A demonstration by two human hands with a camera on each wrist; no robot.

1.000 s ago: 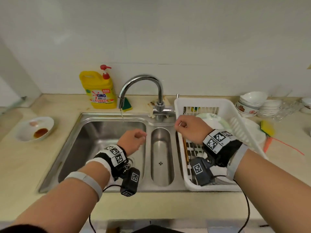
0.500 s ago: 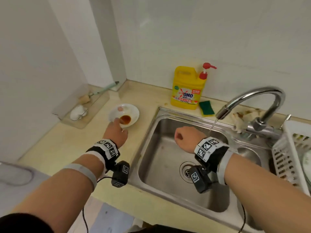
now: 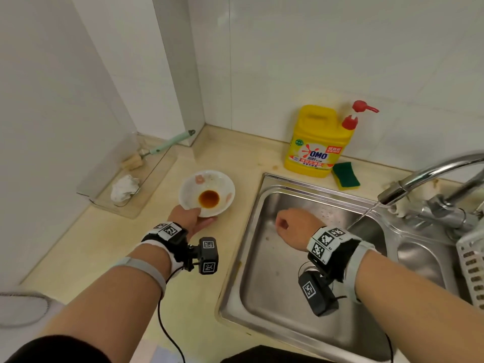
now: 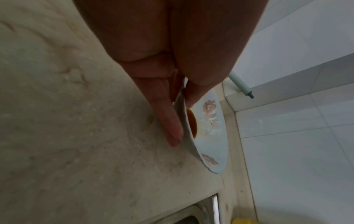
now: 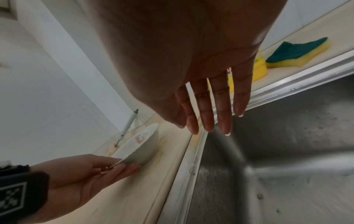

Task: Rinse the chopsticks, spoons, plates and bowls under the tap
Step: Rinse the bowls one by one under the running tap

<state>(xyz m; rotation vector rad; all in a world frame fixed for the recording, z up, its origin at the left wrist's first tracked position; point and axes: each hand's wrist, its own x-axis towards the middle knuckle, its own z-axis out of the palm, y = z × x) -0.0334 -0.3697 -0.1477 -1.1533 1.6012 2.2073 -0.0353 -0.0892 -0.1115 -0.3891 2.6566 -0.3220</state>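
We read "OMO" in blue letters on the label of the yellow bottle [image 3: 318, 142]; the smaller print around it is too fine for us. The wrist bands [image 3: 326, 238] carry black-and-white square code markers, with tiny characters we cannot make out.

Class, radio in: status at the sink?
Left hand pinches sauce-stained bowl rim on the counter. Right hand open over sink. Tap running.

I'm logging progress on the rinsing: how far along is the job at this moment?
Done: the tap is running into the sink. In hand: the left hand pinches the rim of a sauce-stained bowl on the counter; the right hand hovers empty over the sink. Left: that bowl is unrinsed; no other dishes show.
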